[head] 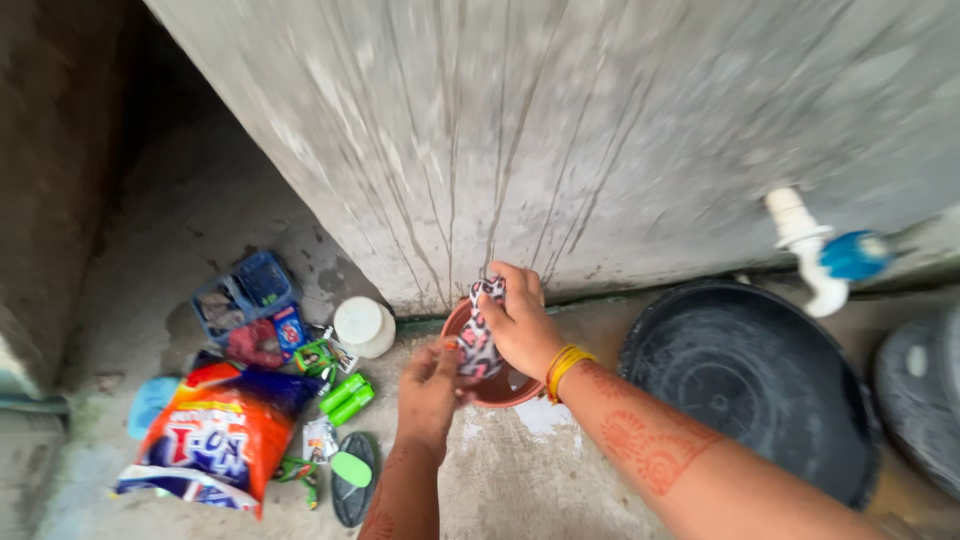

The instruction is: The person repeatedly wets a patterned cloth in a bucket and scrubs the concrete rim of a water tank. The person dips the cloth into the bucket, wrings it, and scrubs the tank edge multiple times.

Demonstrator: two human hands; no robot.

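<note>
Both my hands hold a small patterned cloth, white with pink and black marks, stretched between them. My right hand grips its upper end and wears yellow bangles at the wrist. The lower end is gripped by my left hand. The cloth hangs over a small reddish-brown bowl that sits on the concrete floor by the wall.
A big black tub lies right of the bowl, under a white tap with a blue handle. At the left are an orange and blue detergent bag, a blue basket, a white lid, green sachets and a brush.
</note>
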